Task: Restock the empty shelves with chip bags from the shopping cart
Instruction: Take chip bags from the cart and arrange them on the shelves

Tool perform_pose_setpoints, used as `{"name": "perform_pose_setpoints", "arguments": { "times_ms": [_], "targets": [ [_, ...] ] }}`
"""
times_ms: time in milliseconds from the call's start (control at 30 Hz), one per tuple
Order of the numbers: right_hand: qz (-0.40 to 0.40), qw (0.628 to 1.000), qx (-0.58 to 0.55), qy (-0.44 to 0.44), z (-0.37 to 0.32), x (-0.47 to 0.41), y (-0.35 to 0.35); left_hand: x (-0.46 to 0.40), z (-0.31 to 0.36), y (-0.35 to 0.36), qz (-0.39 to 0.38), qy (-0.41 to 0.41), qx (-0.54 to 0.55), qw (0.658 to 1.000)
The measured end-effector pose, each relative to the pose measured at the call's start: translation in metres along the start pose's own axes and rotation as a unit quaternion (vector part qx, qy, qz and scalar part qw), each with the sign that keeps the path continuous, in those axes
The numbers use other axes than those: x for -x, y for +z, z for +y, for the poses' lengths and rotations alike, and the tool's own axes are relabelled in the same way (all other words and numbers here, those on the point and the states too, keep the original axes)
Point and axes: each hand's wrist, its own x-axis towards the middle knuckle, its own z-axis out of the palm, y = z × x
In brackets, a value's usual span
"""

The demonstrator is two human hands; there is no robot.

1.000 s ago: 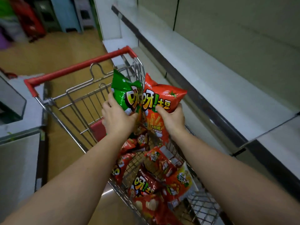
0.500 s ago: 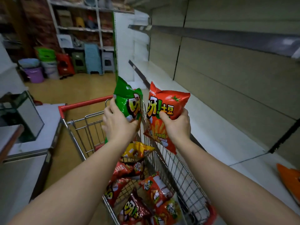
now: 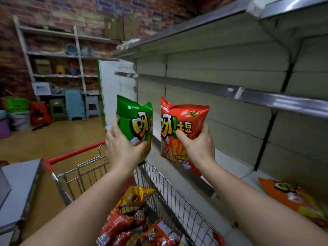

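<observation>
**Technician A:** What did the shopping cart (image 3: 177,201) contain?

**Technician B:** The wire basket, nearest the camera, held a loose pile of chip bags (image 3: 134,222), mostly red with one yellow bag on top. Their print was too small and blurred to read. The cart's red handle (image 3: 76,153) ran along its far end.

**Technician A:** State of the hands?

**Technician B:** Both were raised above the cart. The left hand (image 3: 122,150) gripped the green chip bag (image 3: 135,121) by its lower half, thumb across the front and fingers wrapped behind. The right hand (image 3: 198,148) gripped the red chip bag (image 3: 181,132) at its right edge, thumb pressed on the front and fingers behind. Both bags stood upright, side by side, apart from each other.

**Technician A:** Legible markings?

**Technician B:** The red bag bore "呀!土豆" in large yellow and white characters, a tomato graphic at upper right and pictured fries below. The green bag showed the same "呀" character and a small white logo near its top, not readable.

**Technician A:** And beyond the hands?

**Technician B:** An orange chip bag (image 3: 291,197) lay flat on the lower shelf (image 3: 230,167) at right. The middle shelf (image 3: 266,98) ran above it. Farther back, stacked plastic stools (image 3: 74,105) stood before a brick wall (image 3: 53,8).
</observation>
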Motion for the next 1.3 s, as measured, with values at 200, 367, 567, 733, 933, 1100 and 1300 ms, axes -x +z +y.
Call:
{"name": "perform_pose_setpoints", "arguments": {
  "times_ms": [200,367,567,733,933,1100,1300],
  "targets": [
    [0.079,0.997,0.013,-0.004,-0.029,0.018,-0.029,-0.004,0.01,-0.019,-0.061,0.056,0.073,0.994],
    [0.155,0.987,0.04,-0.003,-0.057,0.04,-0.059,-0.004,0.034,-0.026,-0.12,0.113,0.14,0.976],
    [0.242,0.966,0.089,0.009,-0.09,0.072,-0.126,0.011,0.087,-0.027,-0.197,0.168,0.234,0.937],
    [0.307,0.942,0.132,0.022,-0.114,0.107,-0.187,0.045,0.14,-0.029,-0.253,0.213,0.295,0.897],
    [0.367,0.915,0.156,0.06,-0.128,0.148,-0.258,0.098,0.197,-0.03,-0.319,0.253,0.338,0.849],
    [0.401,0.897,0.163,0.087,-0.128,0.178,-0.314,0.148,0.239,-0.028,-0.35,0.27,0.355,0.824],
    [0.411,0.893,0.15,0.103,-0.124,0.201,-0.39,0.201,0.285,-0.03,-0.365,0.282,0.363,0.81]
  ]
}}
